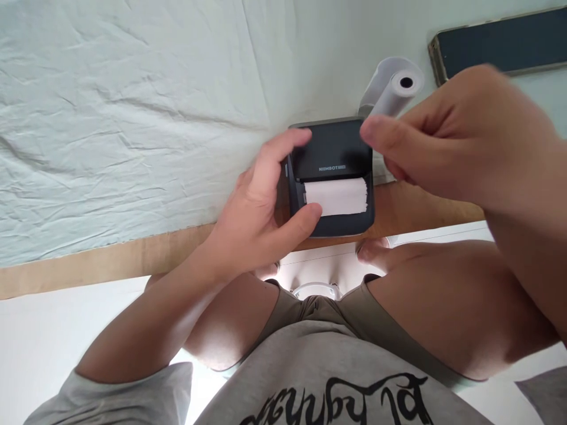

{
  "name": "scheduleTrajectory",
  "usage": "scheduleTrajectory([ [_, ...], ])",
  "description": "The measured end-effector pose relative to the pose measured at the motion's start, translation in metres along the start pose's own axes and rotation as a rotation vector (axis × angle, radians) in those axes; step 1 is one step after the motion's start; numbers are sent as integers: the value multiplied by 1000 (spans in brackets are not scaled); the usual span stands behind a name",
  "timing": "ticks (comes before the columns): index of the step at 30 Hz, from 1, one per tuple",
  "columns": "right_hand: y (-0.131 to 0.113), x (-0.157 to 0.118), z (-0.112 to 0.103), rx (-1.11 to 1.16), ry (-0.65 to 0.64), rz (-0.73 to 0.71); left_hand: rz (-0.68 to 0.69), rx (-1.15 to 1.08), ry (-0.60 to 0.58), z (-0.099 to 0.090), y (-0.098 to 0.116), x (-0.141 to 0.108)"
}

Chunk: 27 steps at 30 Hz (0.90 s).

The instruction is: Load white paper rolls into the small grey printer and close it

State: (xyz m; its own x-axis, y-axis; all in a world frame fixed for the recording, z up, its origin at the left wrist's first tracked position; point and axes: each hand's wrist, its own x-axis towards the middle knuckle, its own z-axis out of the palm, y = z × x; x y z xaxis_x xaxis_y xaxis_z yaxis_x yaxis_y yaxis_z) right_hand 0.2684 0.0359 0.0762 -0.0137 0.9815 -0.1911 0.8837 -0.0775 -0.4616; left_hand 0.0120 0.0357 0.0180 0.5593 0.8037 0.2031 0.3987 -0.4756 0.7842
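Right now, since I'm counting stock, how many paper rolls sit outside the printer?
1: the white roll, between the black printer and the phone; the right hand may hide others.

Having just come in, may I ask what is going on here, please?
A person sitting at a table is handling a black NIIMBOT device. The left grip holds its left side, with the thumb over the white paper's edge. The right grip is at its far right corner; contact is unclear. A paper roll lies just beyond, and a phone farther right.
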Motion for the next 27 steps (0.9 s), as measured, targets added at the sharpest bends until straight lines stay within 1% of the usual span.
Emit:
scheduleTrajectory([
  [2,-6,7,2,-99,-132,156,5,-39,-62,-1,1,1],
  [3,-8,9,3,-141,-174,198,1,-62,-95,-1,1,2],
  [5,-10,12,3,-186,-238,254,-7,-78,-104,-2,2,2],
  [6,-9,13,3,-174,-257,261,-6,-82,-101,-3,2,2],
  [10,-8,14,0,-170,-277,301,-27,-50,-86,-4,6,2],
  [13,-14,14,-3,-217,-294,303,-43,2,-78,-4,11,3],
  [16,-22,14,-6,-282,-317,353,-55,30,-77,-4,15,4],
  [18,-22,14,-5,-303,-326,372,-73,39,-86,-4,15,4],
  [20,-15,14,-1,-277,-326,354,-91,49,-101,-4,14,3],
  [21,-9,14,1,-251,-317,317,-97,59,-101,-4,13,2],
  [24,8,12,9,-180,-264,138,-97,115,-111,-4,11,-4],
  [25,11,11,11,-172,-248,101,-97,141,-118,-3,10,-7],
  [27,12,9,12,-177,-238,98,-106,195,-147,-2,9,-13],
])
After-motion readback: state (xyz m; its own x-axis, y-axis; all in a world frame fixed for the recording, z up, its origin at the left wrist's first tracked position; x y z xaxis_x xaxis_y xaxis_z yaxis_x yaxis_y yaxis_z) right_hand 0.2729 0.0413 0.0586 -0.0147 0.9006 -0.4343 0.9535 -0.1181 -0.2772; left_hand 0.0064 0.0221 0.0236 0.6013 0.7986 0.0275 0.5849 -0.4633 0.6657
